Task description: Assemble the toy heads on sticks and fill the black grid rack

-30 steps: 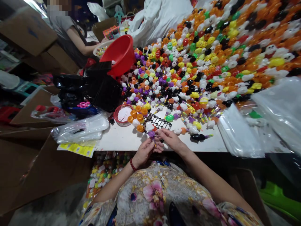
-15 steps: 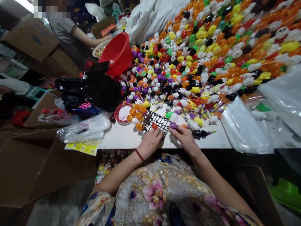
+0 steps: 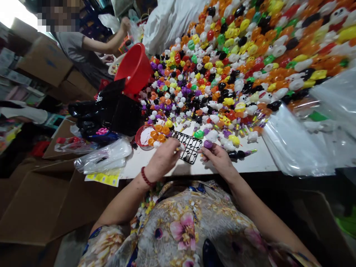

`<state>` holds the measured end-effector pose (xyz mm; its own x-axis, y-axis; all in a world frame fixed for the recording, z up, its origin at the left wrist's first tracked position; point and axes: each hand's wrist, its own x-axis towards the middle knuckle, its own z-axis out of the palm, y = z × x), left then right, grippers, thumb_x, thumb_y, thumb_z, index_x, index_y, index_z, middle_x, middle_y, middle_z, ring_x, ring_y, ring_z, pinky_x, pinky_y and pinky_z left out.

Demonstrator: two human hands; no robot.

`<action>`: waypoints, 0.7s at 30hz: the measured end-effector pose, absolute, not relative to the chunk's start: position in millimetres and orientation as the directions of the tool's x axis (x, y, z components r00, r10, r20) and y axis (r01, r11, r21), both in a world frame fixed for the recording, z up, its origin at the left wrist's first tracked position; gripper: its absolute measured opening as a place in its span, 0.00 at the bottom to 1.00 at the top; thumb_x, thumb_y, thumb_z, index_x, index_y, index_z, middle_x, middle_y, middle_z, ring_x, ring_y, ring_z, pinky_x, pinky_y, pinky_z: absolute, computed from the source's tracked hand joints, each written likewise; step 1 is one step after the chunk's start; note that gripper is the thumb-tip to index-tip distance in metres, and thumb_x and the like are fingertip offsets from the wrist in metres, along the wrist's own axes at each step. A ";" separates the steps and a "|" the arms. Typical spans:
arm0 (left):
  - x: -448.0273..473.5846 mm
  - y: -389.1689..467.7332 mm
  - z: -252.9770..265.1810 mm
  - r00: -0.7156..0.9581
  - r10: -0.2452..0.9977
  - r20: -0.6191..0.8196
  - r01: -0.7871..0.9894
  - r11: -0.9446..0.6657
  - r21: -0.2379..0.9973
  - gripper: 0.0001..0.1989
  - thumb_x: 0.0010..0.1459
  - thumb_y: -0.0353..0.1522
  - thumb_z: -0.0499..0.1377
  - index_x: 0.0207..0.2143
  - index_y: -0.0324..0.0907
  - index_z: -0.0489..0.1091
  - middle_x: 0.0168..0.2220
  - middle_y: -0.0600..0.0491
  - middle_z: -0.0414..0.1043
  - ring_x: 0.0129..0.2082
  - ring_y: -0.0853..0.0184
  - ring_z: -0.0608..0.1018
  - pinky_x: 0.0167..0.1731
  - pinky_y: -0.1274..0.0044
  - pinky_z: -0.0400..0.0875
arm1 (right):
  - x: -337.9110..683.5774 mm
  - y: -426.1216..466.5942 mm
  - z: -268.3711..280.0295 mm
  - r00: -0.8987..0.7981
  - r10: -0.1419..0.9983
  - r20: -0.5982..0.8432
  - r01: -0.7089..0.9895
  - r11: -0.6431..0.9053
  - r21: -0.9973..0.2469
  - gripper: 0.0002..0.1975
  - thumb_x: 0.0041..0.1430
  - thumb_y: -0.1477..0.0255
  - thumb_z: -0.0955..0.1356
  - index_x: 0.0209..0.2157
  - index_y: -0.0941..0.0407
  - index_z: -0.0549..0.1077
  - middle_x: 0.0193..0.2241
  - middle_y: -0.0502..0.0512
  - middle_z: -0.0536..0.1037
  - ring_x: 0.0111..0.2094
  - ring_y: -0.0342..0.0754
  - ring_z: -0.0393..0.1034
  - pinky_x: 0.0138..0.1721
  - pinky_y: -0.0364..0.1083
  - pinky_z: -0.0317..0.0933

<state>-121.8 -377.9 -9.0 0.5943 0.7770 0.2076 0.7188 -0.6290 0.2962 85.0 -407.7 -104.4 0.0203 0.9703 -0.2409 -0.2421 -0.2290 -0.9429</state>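
Observation:
My left hand (image 3: pixel 163 158), a red bead bracelet on its wrist, is closed in a pinch with a small white piece (image 3: pixel 181 147) at its fingertips. That piece's exact kind is too small to tell. A round purple ribbed piece (image 3: pixel 208 144) sits between the thumb and fingers of my right hand (image 3: pixel 219 160). Between the two hands a black plastic grid rack (image 3: pixel 191 149) lies on the white table (image 3: pixel 239 167). Orange ribbed pieces (image 3: pixel 158 137) lie in a cluster beyond my left hand. Right of my right hand is a black figure with a striped stick (image 3: pixel 239 154).
A large heap of colourful plastic figures (image 3: pixel 222 66) covers the table's back and right. A red basket (image 3: pixel 139 138), red tub (image 3: pixel 136 68) and black box (image 3: pixel 125 111) stand left; clear plastic bags (image 3: pixel 294 148) lie right. A co-worker (image 3: pixel 80 52) is at the far left.
My left hand has lifted off the rack and moved left, now pinching the white piece. The red piece on the rack no longer shows. My right hand keeps the purple piece. The co-worker's arm has risen.

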 end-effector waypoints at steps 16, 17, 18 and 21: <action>-162.6 -305.0 18.7 0.662 0.731 -0.164 0.727 -0.573 0.380 0.05 0.59 0.31 0.57 0.36 0.41 0.71 0.28 0.56 0.73 0.27 0.71 0.72 0.30 0.80 0.64 | 0.7 -349.0 -123.3 -0.082 0.992 -0.093 0.253 -0.070 -0.965 0.05 0.55 0.71 0.70 0.35 0.56 0.75 0.31 0.54 0.81 0.36 0.51 0.74 0.39 0.47 0.66; -162.5 -304.5 18.8 0.670 0.718 -0.189 0.726 -0.580 0.369 0.05 0.59 0.31 0.57 0.36 0.41 0.72 0.28 0.56 0.73 0.27 0.71 0.72 0.30 0.80 0.64 | -0.2 -347.5 -122.5 -0.089 0.993 -0.082 0.292 -0.053 -0.955 0.05 0.56 0.72 0.69 0.36 0.56 0.75 0.33 0.54 0.81 0.37 0.51 0.75 0.40 0.47 0.66; -162.4 -304.0 19.2 0.673 0.708 -0.214 0.729 -0.587 0.353 0.06 0.59 0.32 0.57 0.36 0.41 0.72 0.28 0.56 0.73 0.27 0.70 0.72 0.30 0.80 0.64 | -0.7 -346.2 -121.9 -0.100 0.992 -0.076 0.329 -0.039 -0.943 0.06 0.56 0.73 0.69 0.37 0.56 0.75 0.34 0.55 0.81 0.38 0.52 0.75 0.40 0.47 0.65; -162.1 -302.7 20.4 0.677 0.684 -0.270 0.736 -0.627 0.257 0.06 0.60 0.32 0.56 0.36 0.41 0.73 0.28 0.54 0.74 0.27 0.69 0.73 0.30 0.79 0.63 | -0.9 -343.6 -121.9 -0.135 0.988 -0.079 0.401 -0.018 -0.916 0.06 0.57 0.74 0.68 0.38 0.56 0.75 0.35 0.56 0.81 0.39 0.53 0.75 0.39 0.47 0.65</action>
<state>-162.1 -302.7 20.4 0.6774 0.6841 -0.2704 0.7356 -0.6268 0.2569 -0.9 -343.6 -121.9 -0.1355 0.9876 -0.0791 0.4014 -0.0183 -0.9157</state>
